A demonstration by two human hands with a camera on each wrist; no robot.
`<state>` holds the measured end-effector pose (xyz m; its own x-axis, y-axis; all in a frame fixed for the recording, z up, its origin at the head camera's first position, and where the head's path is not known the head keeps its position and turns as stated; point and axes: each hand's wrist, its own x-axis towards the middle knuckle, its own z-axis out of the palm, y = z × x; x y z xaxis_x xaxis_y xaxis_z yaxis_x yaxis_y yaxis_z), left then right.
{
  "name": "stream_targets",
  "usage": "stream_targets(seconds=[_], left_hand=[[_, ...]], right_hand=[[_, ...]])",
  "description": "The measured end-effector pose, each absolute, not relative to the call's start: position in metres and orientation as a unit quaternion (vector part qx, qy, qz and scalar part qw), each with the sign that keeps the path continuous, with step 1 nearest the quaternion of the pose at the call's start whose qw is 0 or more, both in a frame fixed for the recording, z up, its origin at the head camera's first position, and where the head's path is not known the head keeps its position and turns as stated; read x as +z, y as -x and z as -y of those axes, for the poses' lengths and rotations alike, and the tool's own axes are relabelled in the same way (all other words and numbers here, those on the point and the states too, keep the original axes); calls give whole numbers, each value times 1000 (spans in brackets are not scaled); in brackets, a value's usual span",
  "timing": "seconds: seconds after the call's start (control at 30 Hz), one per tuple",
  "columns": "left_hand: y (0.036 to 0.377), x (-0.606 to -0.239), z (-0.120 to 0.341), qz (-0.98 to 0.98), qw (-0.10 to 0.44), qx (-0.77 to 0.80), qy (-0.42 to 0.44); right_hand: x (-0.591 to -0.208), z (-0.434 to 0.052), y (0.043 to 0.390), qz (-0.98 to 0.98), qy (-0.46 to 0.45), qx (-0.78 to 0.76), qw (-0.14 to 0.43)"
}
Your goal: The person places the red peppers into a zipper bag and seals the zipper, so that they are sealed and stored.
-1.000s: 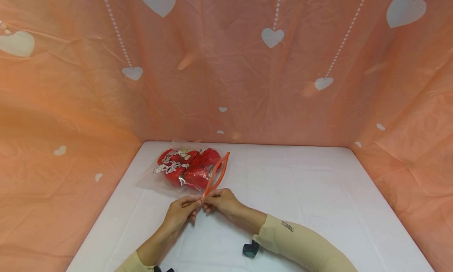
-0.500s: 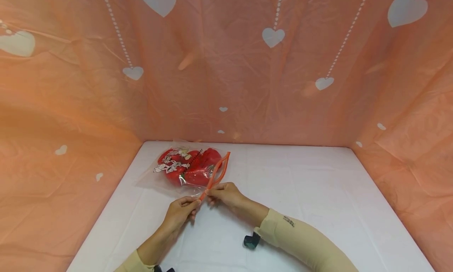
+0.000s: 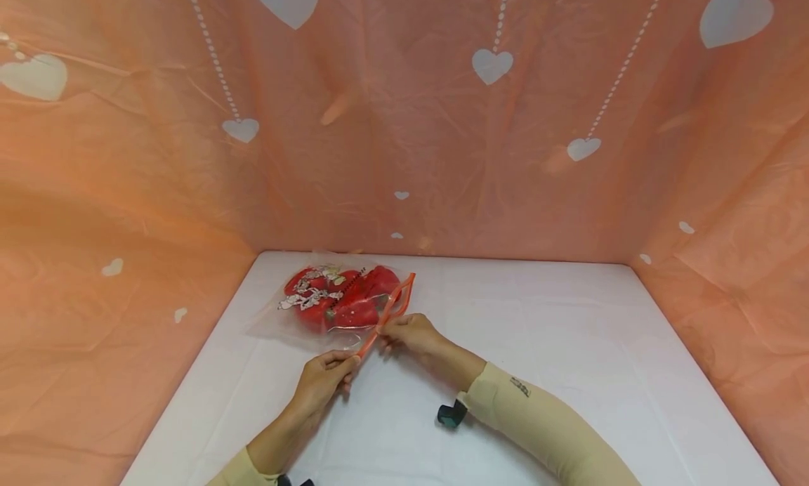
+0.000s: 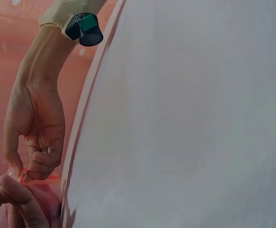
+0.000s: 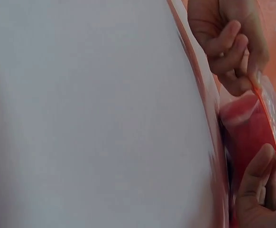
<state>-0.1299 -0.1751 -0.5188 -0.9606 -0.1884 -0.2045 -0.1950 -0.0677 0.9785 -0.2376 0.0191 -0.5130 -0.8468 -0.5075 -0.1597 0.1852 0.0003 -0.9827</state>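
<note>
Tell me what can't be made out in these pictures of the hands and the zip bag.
- Head view: the print on the red items inside the zip bag is too small to read.
- Head view: the fingertips of the right hand on the orange zip strip are hidden by the hand itself.
- Left wrist view: the left hand is cut off by the frame's corner.
- Right wrist view: the bag is blurred and cut off by the edge.

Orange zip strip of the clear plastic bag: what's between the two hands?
Head view: only the closed orange zip strip spans from left hand to right hand, both pinching it.
</note>
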Motion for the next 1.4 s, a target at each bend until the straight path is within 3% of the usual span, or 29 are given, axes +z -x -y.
stream_targets(seconds=[0.7,0.97,1.4], left_hand=[[127,-518,179,-695,-8,703,147],[127,-517,177,-690,-10,710,142],[126,-519,168,-671,-11,731,121]], right_hand=[[-508,-31,267,-634,77,-731,239],[-511,-25,260,-627,73,-744,220],[-511,-25,249,-571,39,-784,238]])
